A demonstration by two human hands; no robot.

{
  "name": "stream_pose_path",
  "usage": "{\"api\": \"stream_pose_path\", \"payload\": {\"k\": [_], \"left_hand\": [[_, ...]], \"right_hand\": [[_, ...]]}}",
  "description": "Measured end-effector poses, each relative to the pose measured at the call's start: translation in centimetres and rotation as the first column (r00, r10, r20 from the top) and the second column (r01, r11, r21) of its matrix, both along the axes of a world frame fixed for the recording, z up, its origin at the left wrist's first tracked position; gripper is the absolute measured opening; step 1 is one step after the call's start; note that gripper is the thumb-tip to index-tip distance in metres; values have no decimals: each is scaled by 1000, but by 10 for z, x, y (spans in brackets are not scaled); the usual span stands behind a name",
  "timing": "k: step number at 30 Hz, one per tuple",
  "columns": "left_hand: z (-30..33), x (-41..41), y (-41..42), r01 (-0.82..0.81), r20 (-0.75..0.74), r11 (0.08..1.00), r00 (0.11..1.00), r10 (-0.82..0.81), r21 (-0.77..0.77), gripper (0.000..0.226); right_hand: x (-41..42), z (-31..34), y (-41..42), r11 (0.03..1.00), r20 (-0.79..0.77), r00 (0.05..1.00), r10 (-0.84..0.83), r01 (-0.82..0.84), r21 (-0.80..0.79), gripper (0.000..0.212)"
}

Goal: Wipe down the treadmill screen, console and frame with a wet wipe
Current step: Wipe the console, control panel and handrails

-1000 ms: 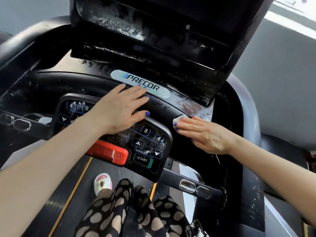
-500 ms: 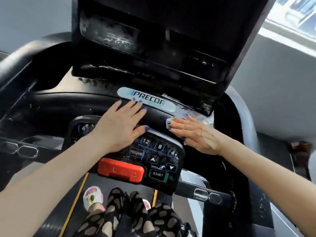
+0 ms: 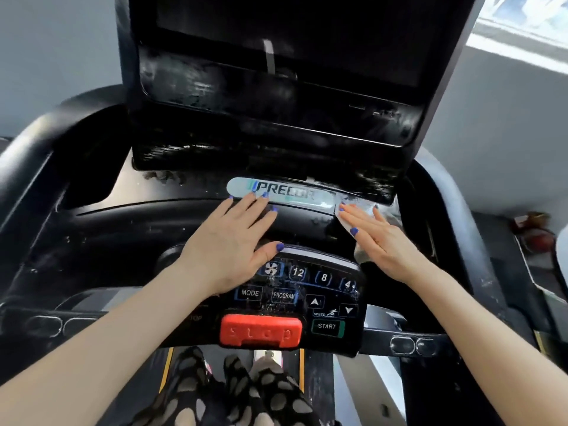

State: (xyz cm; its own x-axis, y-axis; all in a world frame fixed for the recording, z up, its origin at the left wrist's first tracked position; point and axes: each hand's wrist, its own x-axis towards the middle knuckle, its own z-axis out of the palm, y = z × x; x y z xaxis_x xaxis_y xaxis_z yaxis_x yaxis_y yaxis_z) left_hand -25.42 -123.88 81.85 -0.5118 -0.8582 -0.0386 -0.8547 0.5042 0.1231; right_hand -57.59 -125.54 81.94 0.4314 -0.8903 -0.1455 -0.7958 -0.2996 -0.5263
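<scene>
Grey wall behind; black treadmill console (image 3: 172, 229) fills my view. Screen (image 3: 276, 96): wet streaks, seemingly wiped. Keypad (image 3: 307, 290): droplets, likely done. Right hand (image 3: 378, 238): fingers straight, together, pressing wet wipe (image 3: 345, 221) flat beside the Precor badge (image 3: 279, 192). Left hand (image 3: 227, 238): fingers flat, slightly spread, bracing. Frame: I judge it outstanding.
</scene>
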Motion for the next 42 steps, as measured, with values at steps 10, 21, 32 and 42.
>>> {"api": "stream_pose_path", "payload": {"k": [10, 21, 32, 42], "left_hand": [[-3, -1, 1, -39, 21, 999, 999, 39, -21, 76], [-2, -3, 13, -212, 26, 976, 977, 214, -58, 84], [-5, -5, 15, -241, -11, 965, 971, 241, -102, 82], [-4, -1, 19, -274, -22, 957, 962, 273, -100, 83]], "right_hand": [[2, 1, -61, 984, -7, 987, 161, -162, -76, 48], [20, -5, -59, 917, 66, 915, 398, -395, -52, 52], [-16, 14, -76, 674, -155, 677, 720, -735, -80, 60], [-15, -7, -72, 886, 96, 884, 457, -442, -142, 59]]}}
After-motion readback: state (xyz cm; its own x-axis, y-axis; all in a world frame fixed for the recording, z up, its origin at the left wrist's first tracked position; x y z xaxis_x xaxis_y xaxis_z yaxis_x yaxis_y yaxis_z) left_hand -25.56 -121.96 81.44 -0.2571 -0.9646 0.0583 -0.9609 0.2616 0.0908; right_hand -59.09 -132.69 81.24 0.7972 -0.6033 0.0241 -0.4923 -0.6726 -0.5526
